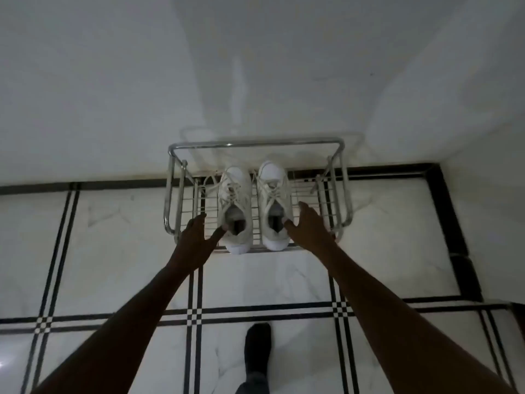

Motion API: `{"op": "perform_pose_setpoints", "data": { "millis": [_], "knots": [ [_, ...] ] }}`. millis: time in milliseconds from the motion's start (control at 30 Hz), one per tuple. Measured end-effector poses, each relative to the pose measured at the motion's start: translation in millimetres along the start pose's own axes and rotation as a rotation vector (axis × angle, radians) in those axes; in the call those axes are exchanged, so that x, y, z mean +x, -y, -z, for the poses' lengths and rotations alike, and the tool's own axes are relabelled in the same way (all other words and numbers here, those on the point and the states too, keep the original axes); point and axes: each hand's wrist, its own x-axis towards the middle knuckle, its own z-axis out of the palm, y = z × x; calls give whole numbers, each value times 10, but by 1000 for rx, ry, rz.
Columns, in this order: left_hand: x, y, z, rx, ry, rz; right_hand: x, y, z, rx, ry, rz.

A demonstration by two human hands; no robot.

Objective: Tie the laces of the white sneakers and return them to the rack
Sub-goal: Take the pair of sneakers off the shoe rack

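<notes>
Two white sneakers stand side by side on a chrome wire shoe rack (255,144), toes to the wall. The left sneaker (234,194) and the right sneaker (275,191) both have loose, untied laces; the left one's laces trail over the wires. My left hand (196,234) is beside the left sneaker's heel, fingers spread, thumb touching its collar. My right hand (309,226) is beside the right sneaker's heel, thumb at the collar's edge, fingers apart on the outer side. Neither hand is closed around a shoe.
The rack stands against a white wall (255,66) on a white marble floor with black stripe inlays (196,314). My foot in a dark sock (257,351) stands on the floor below the rack. A wall corner lies at the right.
</notes>
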Motion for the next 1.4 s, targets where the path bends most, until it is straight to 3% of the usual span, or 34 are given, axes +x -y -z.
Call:
{"op": "perform_pose_setpoints", "data": {
  "millis": [200, 400, 600, 700, 800, 1067, 1400],
  "knots": [
    [485, 134, -192, -308, 85, 125, 586, -300, -317, 64, 89, -107],
    [548, -34, -369, -256, -47, 5, 780, -328, -349, -21, 74, -50],
    [-167, -3, -600, -278, -161, -44, 99, -489, -484, 139, 19, 55],
    [-660, 173, -814, -277, -211, -27, -373, -741, -597, 117, -44, 200],
    [-1230, 339, -1134, -279, -266, -52, -890, -1074, -800, 84, -66, 225],
    [-1953, 1101, -2207, -312, -192, 128, -1457, -2227, -1532, 65, 12, 166],
    [-1590, 2589, -3730, -337, -89, 184, -969, -3626, -2973, 4, 81, 6]
  ]
}}
